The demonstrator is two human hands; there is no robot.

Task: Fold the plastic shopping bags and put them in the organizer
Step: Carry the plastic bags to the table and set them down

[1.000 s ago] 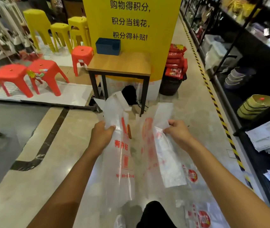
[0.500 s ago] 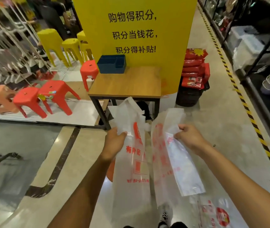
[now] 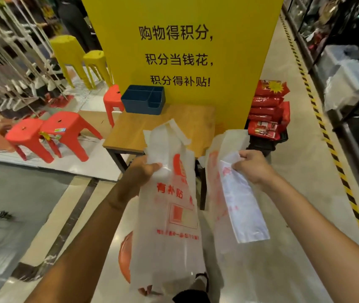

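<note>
Two hands hold white plastic shopping bags up in front of a wooden tabletop.

The left hand [image 3: 140, 174] grips one bag [image 3: 170, 206] near its handles, fingers curled round the gathered plastic; the bag hangs down long, red print facing the camera. The right hand [image 3: 251, 166] pinches the top of a second bag [image 3: 237, 200], which hangs beside the first with a narrower folded strip in front. The hands are apart, each clamped on its own bag, and the bags hang close side by side. Beyond them, a dark blue organizer [image 3: 143, 99] with open compartments sits at the far left corner of the tabletop [image 3: 130, 132], against a yellow sign [image 3: 180, 22]. Red stools [image 3: 65, 132] stand on the floor to the left.
</note>
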